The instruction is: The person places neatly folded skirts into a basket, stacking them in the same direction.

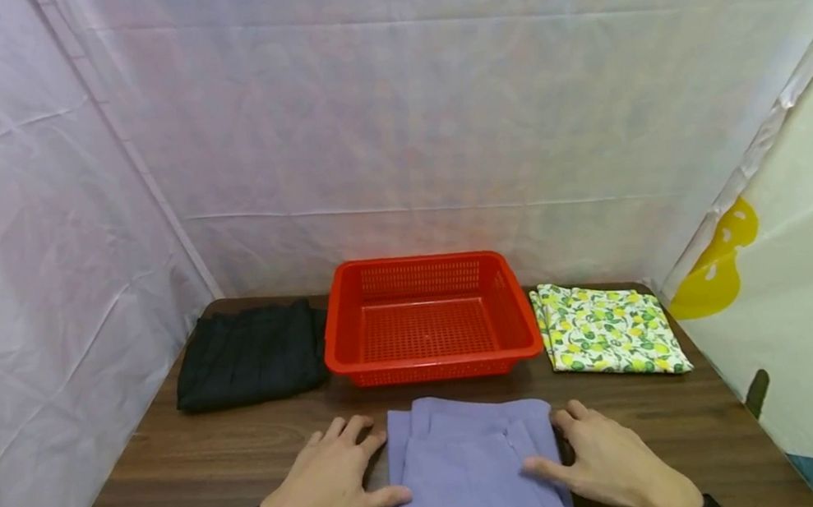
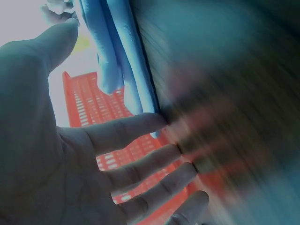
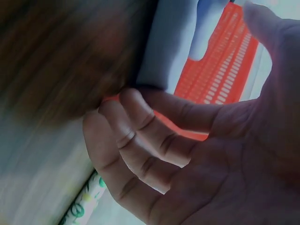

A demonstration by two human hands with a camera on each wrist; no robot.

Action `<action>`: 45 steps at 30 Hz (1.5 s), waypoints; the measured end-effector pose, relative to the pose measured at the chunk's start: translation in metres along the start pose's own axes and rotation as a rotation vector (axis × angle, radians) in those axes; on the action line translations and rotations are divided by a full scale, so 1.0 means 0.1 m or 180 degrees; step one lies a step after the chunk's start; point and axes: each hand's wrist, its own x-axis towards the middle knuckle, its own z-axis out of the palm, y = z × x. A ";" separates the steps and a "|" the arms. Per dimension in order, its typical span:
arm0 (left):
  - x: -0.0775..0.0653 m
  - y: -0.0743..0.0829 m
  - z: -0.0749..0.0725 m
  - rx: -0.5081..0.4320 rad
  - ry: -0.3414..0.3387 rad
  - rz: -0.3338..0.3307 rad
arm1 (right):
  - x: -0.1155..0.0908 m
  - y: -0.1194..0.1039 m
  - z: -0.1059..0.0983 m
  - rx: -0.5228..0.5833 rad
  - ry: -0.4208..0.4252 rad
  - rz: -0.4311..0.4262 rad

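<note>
Lilac folded cloth lies nearest, flat on the bench between both hands. From the left: a black folded cloth at the back; the left hand, its grip wide, fingers spread, thumb at the lilac edge; a red basket behind; the right hand, its grip also wide, thumb over the lilac cloth, bent fingers alongside; a lemon-print cloth. Flanking the fold probably squares and steadies it; the basket seems centred for easy reach from the front.
</note>
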 end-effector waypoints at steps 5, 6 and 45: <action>0.04 0.08 0.01 0.0036 0.0049 0.0061 | -0.01 -0.07 0.05 0.0129 0.0048 -0.0021; 0.05 0.09 0.02 0.0034 0.0067 0.0074 | -0.01 -0.09 0.06 0.0153 0.0049 -0.0033; 0.33 0.23 0.13 -0.1100 0.0135 0.0727 | 0.21 -0.30 0.25 0.1251 0.0378 -0.0770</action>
